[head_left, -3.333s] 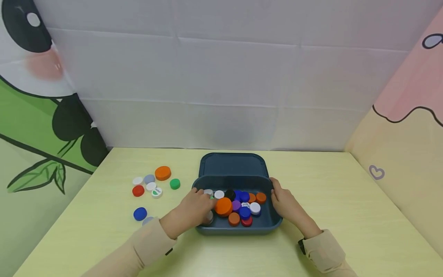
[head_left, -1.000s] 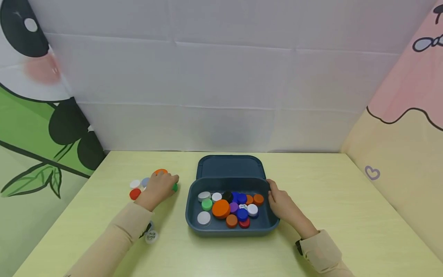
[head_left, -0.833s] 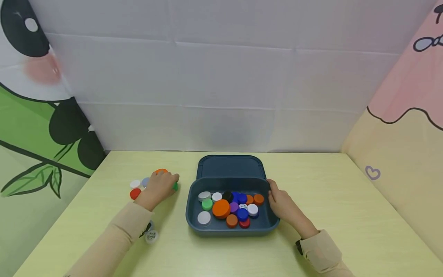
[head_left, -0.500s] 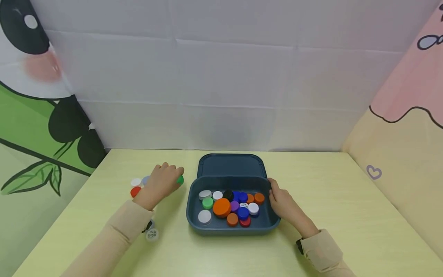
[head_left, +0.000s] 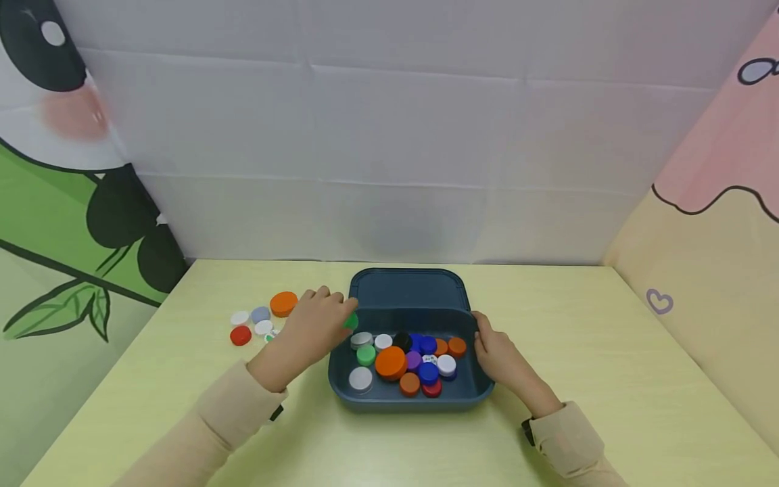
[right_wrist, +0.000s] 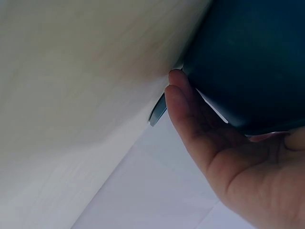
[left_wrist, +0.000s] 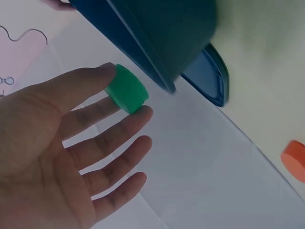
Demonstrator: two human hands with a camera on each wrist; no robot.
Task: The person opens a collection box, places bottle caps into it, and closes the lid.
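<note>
While your right hand (head_left: 504, 355) grips the dark-blue rectangular plastic box (head_left: 414, 406) at right, your left hand (head_left: 313, 326) pinches a round green plastic cap (head_left: 351, 320) by the box's far-left corner.

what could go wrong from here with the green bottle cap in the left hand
The green bottle cap might slip, since the left hand pinches it between thumb and fingers. It is near the back left corner of the dark blue box, so it could catch the rim or drop outside. The right hand holds the box's right side; a tug might jostle the loose caps inside.
</note>
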